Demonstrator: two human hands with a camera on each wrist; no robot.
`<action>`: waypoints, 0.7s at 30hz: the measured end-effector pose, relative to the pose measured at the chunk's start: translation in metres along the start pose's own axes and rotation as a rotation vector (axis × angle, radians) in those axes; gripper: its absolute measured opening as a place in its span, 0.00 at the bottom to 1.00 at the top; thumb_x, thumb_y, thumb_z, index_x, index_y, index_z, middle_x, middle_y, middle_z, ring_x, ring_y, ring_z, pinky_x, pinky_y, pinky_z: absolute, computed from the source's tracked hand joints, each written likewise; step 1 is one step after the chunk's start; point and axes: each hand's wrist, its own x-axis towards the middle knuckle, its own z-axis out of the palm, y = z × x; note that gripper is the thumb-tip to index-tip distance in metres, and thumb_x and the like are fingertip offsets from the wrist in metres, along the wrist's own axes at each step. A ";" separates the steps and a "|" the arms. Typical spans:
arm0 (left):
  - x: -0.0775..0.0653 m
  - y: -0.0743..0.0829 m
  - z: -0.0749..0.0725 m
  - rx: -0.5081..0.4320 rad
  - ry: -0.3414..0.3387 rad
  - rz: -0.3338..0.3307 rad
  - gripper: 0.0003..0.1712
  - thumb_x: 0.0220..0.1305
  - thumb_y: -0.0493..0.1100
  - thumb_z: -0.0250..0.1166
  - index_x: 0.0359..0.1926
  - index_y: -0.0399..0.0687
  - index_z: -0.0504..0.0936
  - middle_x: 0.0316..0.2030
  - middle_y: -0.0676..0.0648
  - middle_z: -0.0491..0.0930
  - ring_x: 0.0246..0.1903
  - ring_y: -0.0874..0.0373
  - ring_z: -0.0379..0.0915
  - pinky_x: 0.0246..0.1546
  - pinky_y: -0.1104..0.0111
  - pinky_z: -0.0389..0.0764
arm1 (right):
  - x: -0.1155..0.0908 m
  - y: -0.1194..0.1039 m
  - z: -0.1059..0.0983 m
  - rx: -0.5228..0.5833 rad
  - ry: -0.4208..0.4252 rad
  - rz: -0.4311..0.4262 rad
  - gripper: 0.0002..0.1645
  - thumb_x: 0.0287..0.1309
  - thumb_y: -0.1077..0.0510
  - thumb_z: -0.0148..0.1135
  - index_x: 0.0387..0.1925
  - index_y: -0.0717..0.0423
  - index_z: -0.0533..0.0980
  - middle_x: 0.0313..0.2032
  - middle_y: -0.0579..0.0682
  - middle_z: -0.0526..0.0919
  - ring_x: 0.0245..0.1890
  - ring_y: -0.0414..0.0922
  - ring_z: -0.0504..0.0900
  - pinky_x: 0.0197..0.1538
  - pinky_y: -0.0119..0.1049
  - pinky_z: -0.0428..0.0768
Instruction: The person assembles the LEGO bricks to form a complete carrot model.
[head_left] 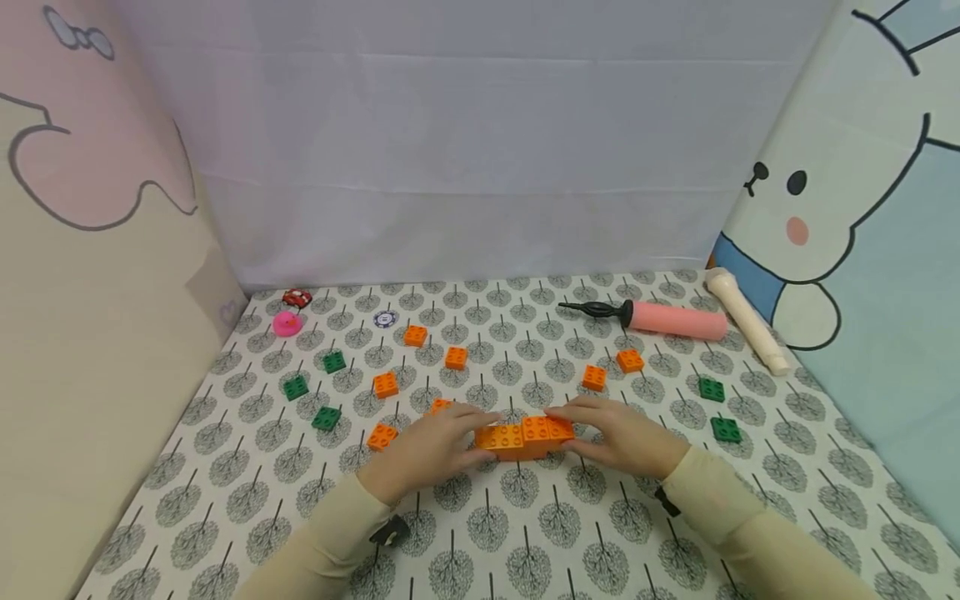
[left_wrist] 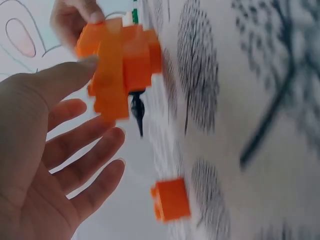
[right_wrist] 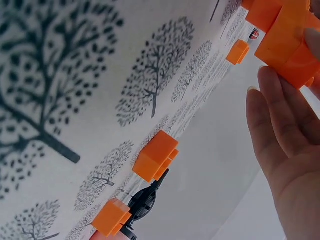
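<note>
An orange toy-brick assembly (head_left: pixel 522 440) made of several joined bricks is between my two hands, near the middle of the table. My left hand (head_left: pixel 437 447) holds its left end; in the left wrist view the thumb lies against the assembly (left_wrist: pixel 112 70) and the other fingers spread loosely below. The right hand (head_left: pixel 632 437) grips the right end between thumb and fingers. In the right wrist view, that hand's fingers (right_wrist: pixel 270 95) reach the underside of the assembly (right_wrist: pixel 287 42). In the left wrist view, the assembly is stepped, with bricks stacked in layers.
Loose orange bricks (head_left: pixel 386 385) (head_left: pixel 594 377) lie around the hands. Green bricks (head_left: pixel 296 387) (head_left: pixel 726 430) sit at both sides. Farther back are a pink duck (head_left: pixel 287 323), a red toy car (head_left: pixel 297 298), a poker chip (head_left: pixel 386 319), a pink pump (head_left: pixel 678 321) and a white tube (head_left: pixel 748 321).
</note>
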 end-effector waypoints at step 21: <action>-0.081 -0.073 -0.033 0.022 0.003 -0.245 0.30 0.57 0.41 0.74 0.62 0.48 0.80 0.60 0.41 0.77 0.61 0.44 0.72 0.63 0.48 0.73 | 0.000 0.001 0.000 0.029 0.010 -0.021 0.29 0.63 0.53 0.67 0.65 0.54 0.74 0.54 0.46 0.81 0.53 0.44 0.80 0.55 0.45 0.82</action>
